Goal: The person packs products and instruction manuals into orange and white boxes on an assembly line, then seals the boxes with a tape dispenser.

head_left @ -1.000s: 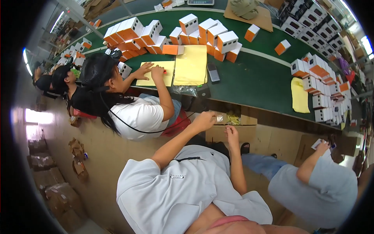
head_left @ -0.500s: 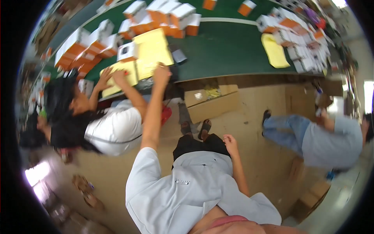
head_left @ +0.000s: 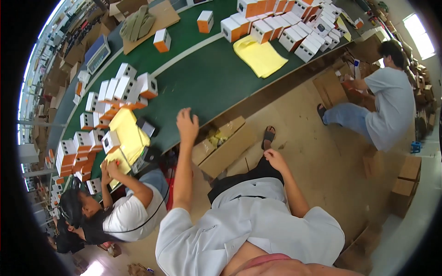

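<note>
My left hand (head_left: 187,125) is stretched forward at the near edge of the green table (head_left: 198,83). Its fingers extend and nothing shows in them. Left of it lie a small dark box (head_left: 147,128) and yellow sheets (head_left: 124,133), with a white-and-orange box (head_left: 110,141) on the sheets. Beside my hip hangs my right hand (head_left: 275,159), its fingers curled in and holding nothing visible. More yellow sheets (head_left: 260,56) rest farther along the table, in front of many white-and-orange boxes (head_left: 291,39).
At the left a co-worker (head_left: 133,214) has both hands by the yellow sheets. Another person (head_left: 386,96) bends over a carton on the right. Below the table edge stands an open carton (head_left: 228,149). A scale (head_left: 97,54) and brown cardboard (head_left: 159,23) are at the far side.
My left hand has left the yellow sheets beside the co-worker and is now farther right along the table. My right hand's fingers have curled in. The view has turned toward the right.
</note>
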Demonstrator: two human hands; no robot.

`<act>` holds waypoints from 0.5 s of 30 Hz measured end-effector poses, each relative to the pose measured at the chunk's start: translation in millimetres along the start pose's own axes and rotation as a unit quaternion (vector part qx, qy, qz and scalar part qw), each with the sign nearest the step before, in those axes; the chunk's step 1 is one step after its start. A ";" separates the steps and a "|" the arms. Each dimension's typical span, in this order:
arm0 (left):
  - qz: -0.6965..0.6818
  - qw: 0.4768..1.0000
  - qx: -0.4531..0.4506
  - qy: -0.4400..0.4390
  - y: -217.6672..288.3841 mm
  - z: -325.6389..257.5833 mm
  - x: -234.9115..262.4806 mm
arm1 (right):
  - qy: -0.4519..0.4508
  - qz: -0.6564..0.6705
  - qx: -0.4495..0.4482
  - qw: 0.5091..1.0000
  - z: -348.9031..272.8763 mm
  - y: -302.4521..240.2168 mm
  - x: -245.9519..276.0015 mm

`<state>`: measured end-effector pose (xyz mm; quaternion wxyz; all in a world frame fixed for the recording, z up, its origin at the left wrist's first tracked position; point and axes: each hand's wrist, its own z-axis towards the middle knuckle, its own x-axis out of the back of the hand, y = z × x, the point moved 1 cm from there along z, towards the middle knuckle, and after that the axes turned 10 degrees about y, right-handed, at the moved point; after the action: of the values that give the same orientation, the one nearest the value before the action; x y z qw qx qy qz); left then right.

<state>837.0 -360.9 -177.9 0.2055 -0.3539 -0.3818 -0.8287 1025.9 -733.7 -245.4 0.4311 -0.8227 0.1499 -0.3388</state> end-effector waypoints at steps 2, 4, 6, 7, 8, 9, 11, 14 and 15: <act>0.015 0.998 0.049 -0.043 15.9 -18.7 -51.9 | -0.014 -0.047 0.099 0.994 63.7 -15.6 10.9; 0.138 0.983 0.107 -0.064 20.4 -39.1 -95.6 | -0.006 -0.078 0.164 0.983 144.6 -72.0 36.3; 0.212 0.968 0.127 -0.039 38.3 -46.3 -110.0 | -0.002 -0.056 0.212 0.976 183.7 -126.6 69.3; 0.222 0.959 0.166 -0.062 39.4 -44.9 -111.2 | 0.007 -0.008 0.270 0.963 210.3 -144.7 82.1; 0.233 0.946 0.209 -0.083 37.2 -43.6 -109.6 | 0.006 -0.004 0.268 0.963 231.2 -166.4 95.5; 0.234 0.933 0.253 -0.103 38.2 -35.9 -111.2 | -0.027 0.011 0.241 0.970 250.6 -191.6 113.0; 0.233 0.919 0.295 -0.121 45.8 -19.2 -113.5 | -0.055 0.025 0.212 0.975 284.5 -220.7 141.8; 0.238 0.897 0.350 -0.126 53.5 -10.1 -120.9 | -0.018 0.064 0.244 0.967 328.5 -253.2 159.7; 0.281 0.892 0.340 -0.100 56.6 -12.6 -125.5 | -0.023 0.059 0.246 0.967 338.2 -266.4 162.7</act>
<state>949.6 -397.2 -249.3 0.4982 -0.4356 -0.5438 -0.5161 1364.1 -460.4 -94.6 0.6429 -0.6885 0.1008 -0.3203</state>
